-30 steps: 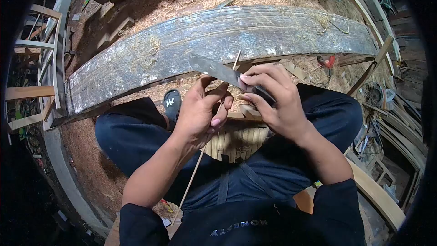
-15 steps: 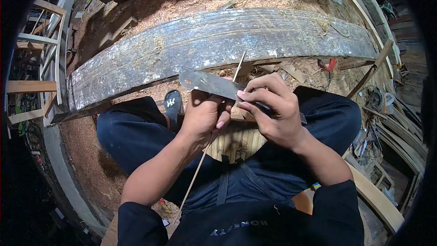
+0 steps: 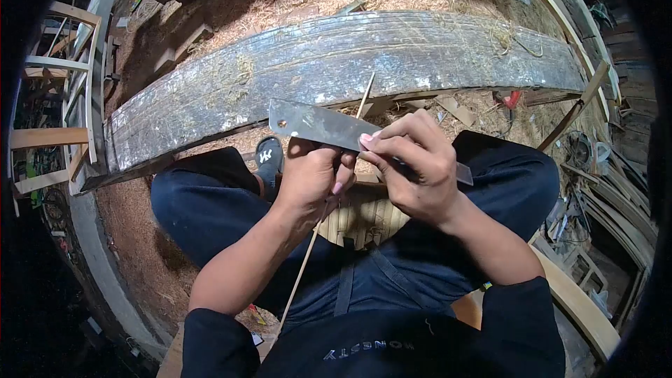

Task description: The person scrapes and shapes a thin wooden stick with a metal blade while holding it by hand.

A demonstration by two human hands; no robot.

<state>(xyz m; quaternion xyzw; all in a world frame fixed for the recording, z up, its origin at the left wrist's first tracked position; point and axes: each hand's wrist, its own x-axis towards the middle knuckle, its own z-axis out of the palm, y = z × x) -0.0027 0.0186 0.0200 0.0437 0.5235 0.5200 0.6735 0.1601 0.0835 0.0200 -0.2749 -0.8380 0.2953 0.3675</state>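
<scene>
A flat grey metal blade (image 3: 318,124) with a hole near its left end lies slantwise above both hands. My right hand (image 3: 418,164) pinches the blade toward its right part. Beneath the blade, my left hand (image 3: 311,173) is closed round a thin pale wooden strip (image 3: 299,274). The strip runs from my lap up past the blade, and its tip shows just above the blade. Where the strip meets the blade is partly hidden by my fingers.
A long weathered plank (image 3: 301,63) crosses in front of my knees. Wooden frames (image 3: 50,138) stand at the left. A red-handled tool (image 3: 513,100) lies beyond the plank's near edge. Curved wood strips (image 3: 616,210) are piled at the right.
The blade and my right hand have shifted slightly left, and the blade shows more of its flat face. The strip's upper tip sits slightly higher.
</scene>
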